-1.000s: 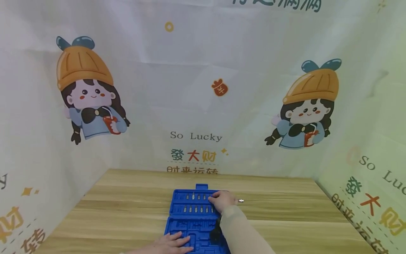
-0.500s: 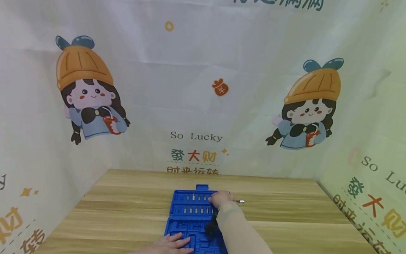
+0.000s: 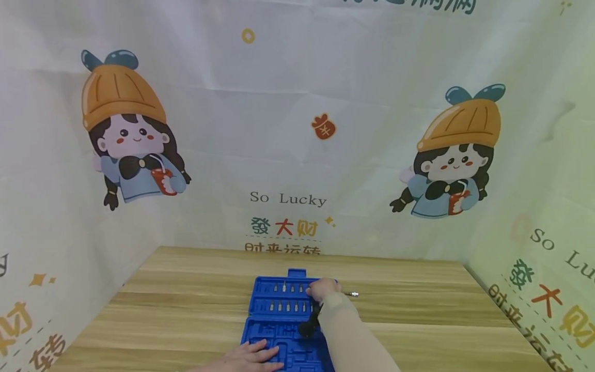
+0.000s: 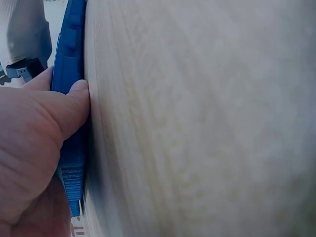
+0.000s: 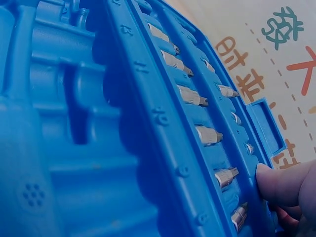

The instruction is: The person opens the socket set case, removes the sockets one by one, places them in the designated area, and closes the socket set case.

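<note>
An open blue plastic tool case (image 3: 248, 330) lies on the wooden table, its hinged halves spread front to back. Silver screwdriver bits (image 3: 287, 307) sit in two rows of slots in the far half; the right wrist view shows the bits (image 5: 210, 135) close up. My left hand (image 3: 254, 356) rests with straight fingers on the near half, its thumb (image 4: 76, 106) against the case's side. At the far half's right end, my right hand (image 3: 324, 290) has its thumb (image 5: 279, 182) on the upper row; I cannot tell what its curled fingers hold.
A short silver metal piece (image 3: 354, 294) shows on the table just right of my right hand. The case's latch tab (image 3: 296, 273) points toward the printed curtain (image 3: 288, 155) behind the table. A black wrist device (image 3: 309, 328) hangs over the case's near half.
My right wrist and the black device on it have shifted slightly left, while the right fingertips stay at the same end of the case. My left hand has not visibly moved.
</note>
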Tool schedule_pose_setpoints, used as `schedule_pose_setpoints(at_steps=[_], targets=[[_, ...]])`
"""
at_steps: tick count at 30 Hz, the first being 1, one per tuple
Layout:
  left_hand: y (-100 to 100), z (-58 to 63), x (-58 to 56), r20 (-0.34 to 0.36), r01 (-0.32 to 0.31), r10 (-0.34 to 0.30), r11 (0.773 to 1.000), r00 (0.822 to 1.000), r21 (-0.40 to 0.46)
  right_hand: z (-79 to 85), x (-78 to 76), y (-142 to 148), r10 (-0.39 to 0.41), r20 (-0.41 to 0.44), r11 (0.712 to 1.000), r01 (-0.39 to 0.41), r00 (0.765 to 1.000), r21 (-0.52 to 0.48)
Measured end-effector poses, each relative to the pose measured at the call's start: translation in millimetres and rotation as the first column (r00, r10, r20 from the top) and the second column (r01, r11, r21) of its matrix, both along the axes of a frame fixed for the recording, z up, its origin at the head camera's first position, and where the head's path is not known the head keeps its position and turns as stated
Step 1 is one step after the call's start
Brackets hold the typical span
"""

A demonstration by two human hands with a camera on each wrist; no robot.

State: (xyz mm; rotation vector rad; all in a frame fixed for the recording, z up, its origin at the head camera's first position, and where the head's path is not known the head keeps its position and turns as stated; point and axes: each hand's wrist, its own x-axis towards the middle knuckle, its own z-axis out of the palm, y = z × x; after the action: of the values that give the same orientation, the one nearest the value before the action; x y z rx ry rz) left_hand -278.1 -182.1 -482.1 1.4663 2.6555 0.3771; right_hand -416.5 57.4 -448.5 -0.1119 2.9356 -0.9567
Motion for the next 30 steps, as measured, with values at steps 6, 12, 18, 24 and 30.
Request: schedule_pose_setpoints(at_steps=[6,12,18,24,30], targets=[[0.3,1.3,-0.2,0.027,-0.012,0.012,1.000,1.000,-0.006,2.6,7.2,-0.1,-0.062,0.031,0.988,0.066,0.998,-0.140],[1.6,3.2,-0.1,0.053,-0.020,0.022,0.999,0.998,-0.024,2.6,7.8,-0.4,-0.100,0.055,0.976,0.109,0.993,-0.190],[2.8,5.2,0.8,0.067,-0.033,0.035,0.999,0.997,-0.033,-3.7,4.1,-3.1,-0.140,0.051,0.956,0.148,0.989,-0.254],[5.2,5.4,-0.1,0.061,-0.037,0.041,0.997,0.997,-0.060,-7.6,5.2,-6.0,-0.215,0.074,0.892,0.227,0.974,-0.390],[5.9,4.5,0.0,0.050,-0.040,0.044,0.997,0.998,-0.072,-6.7,11.5,-6.7,-0.237,0.072,0.894,0.247,0.969,-0.374]])
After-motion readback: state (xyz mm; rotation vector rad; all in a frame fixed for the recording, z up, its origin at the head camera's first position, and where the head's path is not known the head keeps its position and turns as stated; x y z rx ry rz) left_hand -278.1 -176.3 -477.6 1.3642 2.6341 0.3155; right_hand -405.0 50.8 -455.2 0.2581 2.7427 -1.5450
